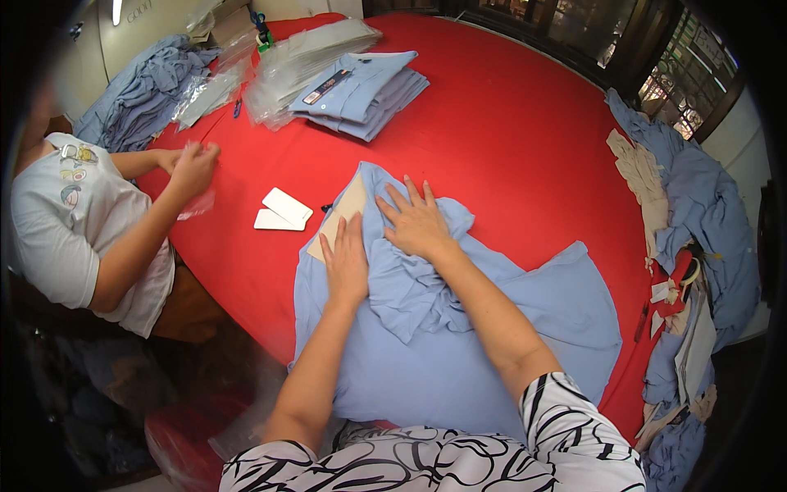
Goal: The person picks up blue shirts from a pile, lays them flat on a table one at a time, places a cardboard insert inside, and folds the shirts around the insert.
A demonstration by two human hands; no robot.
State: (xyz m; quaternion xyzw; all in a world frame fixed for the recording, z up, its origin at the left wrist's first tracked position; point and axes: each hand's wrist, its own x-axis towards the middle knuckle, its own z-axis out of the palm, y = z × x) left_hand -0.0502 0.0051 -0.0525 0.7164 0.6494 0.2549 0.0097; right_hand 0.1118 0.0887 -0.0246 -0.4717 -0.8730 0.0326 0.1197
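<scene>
A light blue garment [410,373] lies spread and partly bunched on the red-covered table in front of me. On its upper left part rests a flat cream board [338,221], partly hidden by cloth and fingers. My left hand [348,264] lies with its fingers stretched over the board's lower edge and the fabric. Palm down, my right hand [418,221] presses on the bunched cloth to the right of the board, fingers spread. Two white cards [283,209] overlap on the table, left of the garment.
Beyond the garment, folded blue garments [369,90] are stacked beside clear plastic bags [307,61]. A co-worker [90,230] at the left handles clear plastic. More blue cloth [147,90] lies heaped at the far left, and crumpled fabric [705,221] hangs along the right edge.
</scene>
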